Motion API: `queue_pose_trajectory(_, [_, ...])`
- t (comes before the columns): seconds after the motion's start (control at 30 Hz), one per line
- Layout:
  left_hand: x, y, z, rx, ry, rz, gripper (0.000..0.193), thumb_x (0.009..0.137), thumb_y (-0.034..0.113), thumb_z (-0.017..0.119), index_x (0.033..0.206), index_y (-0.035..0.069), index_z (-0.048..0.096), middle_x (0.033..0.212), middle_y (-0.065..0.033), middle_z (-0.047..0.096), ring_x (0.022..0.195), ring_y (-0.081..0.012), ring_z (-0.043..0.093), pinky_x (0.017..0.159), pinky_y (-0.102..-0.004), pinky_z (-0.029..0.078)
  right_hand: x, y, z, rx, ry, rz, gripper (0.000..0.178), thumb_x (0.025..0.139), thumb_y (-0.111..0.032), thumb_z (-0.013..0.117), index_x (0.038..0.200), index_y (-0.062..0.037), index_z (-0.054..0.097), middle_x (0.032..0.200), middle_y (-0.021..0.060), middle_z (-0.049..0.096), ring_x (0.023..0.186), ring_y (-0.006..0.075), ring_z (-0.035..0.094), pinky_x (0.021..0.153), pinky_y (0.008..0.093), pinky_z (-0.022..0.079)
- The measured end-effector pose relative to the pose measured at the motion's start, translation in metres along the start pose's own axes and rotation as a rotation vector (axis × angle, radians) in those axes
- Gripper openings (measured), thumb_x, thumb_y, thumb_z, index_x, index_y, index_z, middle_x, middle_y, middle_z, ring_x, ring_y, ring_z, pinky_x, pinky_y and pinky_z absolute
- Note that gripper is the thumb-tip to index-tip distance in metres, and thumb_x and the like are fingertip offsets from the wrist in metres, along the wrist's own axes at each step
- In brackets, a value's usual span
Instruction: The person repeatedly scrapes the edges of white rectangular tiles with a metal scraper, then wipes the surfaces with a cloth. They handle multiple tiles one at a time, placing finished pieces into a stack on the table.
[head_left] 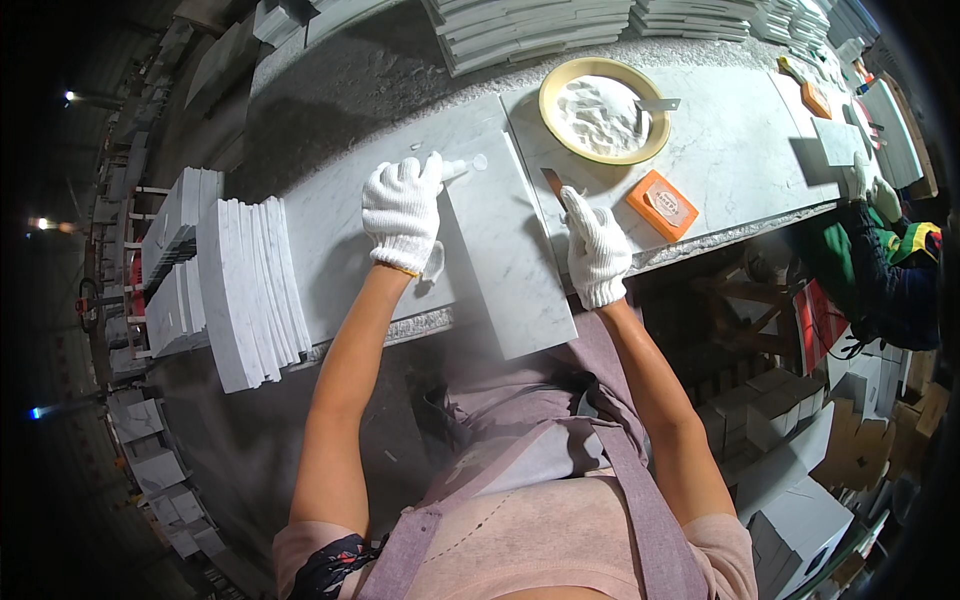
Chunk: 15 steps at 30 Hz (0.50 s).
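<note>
A pale grey-veined marble tile (515, 255) lies between my hands, its near end past the bench edge. My left hand (402, 212), in a white knit glove, is at its left edge with the fingers curled. One digit stretches over the tile toward a small wet-looking spot (479, 161). Whether anything is inside the curled fingers is hidden. My right hand (597, 250), also gloved, is closed on a small flat-bladed scraper (552, 180) with a brownish blade, beside the tile's right edge. A yellow bowl (548, 108) of white powder, with a metal spatula (660, 104), sits beyond.
An orange box (662, 206) lies right of my right hand on the marble-topped bench (745, 150). Stacked tiles (250, 290) stand at the left, with more stacks (530, 25) along the back. Another person's gloved hands (868, 185) hold a tile at the far right.
</note>
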<state>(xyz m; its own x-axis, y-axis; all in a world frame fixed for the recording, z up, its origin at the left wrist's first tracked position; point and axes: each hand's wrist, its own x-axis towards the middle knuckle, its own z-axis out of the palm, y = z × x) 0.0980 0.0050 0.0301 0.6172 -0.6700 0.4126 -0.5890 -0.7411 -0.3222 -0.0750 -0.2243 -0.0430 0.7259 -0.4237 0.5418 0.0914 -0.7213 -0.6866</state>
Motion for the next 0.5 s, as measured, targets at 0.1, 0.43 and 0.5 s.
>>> queue_pose_trajectory(0.1, [0.0021, 0.0017, -0.0055, 0.019, -0.053, -0.009, 0.03, 0.091, 0.021, 0.071, 0.12, 0.017, 0.074, 0.09, -0.0036, 0.067, 0.088, -0.0251, 0.068, 0.081, -0.0418, 0.056, 0.0003, -0.0005, -0.0006, -0.001, -0.016, 0.014, 0.049, 0.095, 0.003, 0.064, 0.138, -0.0176, 0.075, 0.091, 0.0075, 0.076, 0.082, 0.025, 0.075, 0.075, 0.0353, 0.06])
queue_pose_trajectory(0.43, [0.0051, 0.0024, -0.0079, -0.009, -0.041, -0.009, 0.029, 0.092, 0.019, 0.07, 0.12, 0.017, 0.074, 0.091, -0.0032, 0.068, 0.091, -0.024, 0.069, 0.085, -0.042, 0.056, -0.0008, 0.0002, -0.0009, 0.003, -0.031, 0.028, 0.05, 0.095, 0.003, 0.064, 0.139, -0.0176, 0.075, 0.092, 0.0073, 0.076, 0.082, 0.0249, 0.075, 0.076, 0.0356, 0.06])
queue_pose_trajectory(0.5, [0.0059, 0.0036, -0.0083, -0.002, -0.037, -0.013, 0.028, 0.092, 0.019, 0.07, 0.12, 0.018, 0.074, 0.092, -0.0031, 0.068, 0.091, -0.0238, 0.069, 0.086, -0.0424, 0.056, -0.0017, 0.0014, -0.0008, 0.003, -0.045, 0.026, 0.051, 0.095, 0.0, 0.066, 0.14, -0.0221, 0.071, 0.095, 0.0074, 0.076, 0.084, 0.0252, 0.074, 0.075, 0.0357, 0.06])
